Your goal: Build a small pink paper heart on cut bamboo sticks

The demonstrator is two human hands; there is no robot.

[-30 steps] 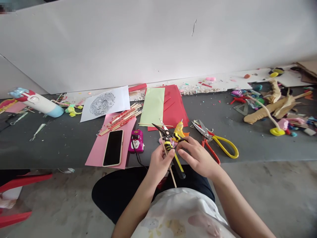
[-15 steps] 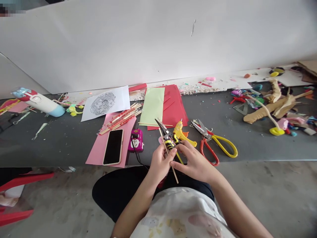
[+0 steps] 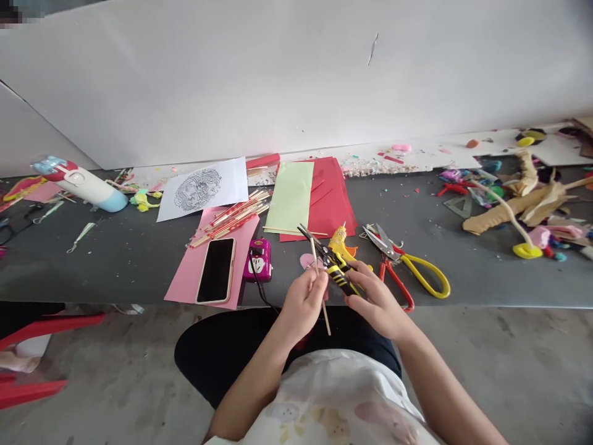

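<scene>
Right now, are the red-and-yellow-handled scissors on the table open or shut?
Open: the scissors lie with their two blades visibly spread apart in a V.

Matt wooden stick [image 3: 315, 256], metal-tipped pliers [image 3: 339, 277]

"What sort of place are we looking at?"

"It's looking like a craft workspace: a yellow glue gun [image 3: 341, 245] is lying on the dark tabletop [image 3: 139, 266] beside scissors [image 3: 392, 251], and red paper [image 3: 331, 210] and pale green paper [image 3: 290, 198] are overlapping nearby"

"Anything else pointing that way?"

"A bundle of thin sticks [image 3: 231, 220] is resting partly on pink paper [image 3: 184, 281], a printed line drawing [image 3: 199, 188] is lying just beyond, and crumbs [image 3: 377, 166] and scraps [image 3: 401, 148] are littering the back edge, while crumpled brown paper [image 3: 493, 217] is sharing the right side with colourful bits [image 3: 540, 236]"

"Are you seeing a school or home?"

"I'm not managing to tell; a stained grey floor [image 3: 125, 371] is showing"
</scene>
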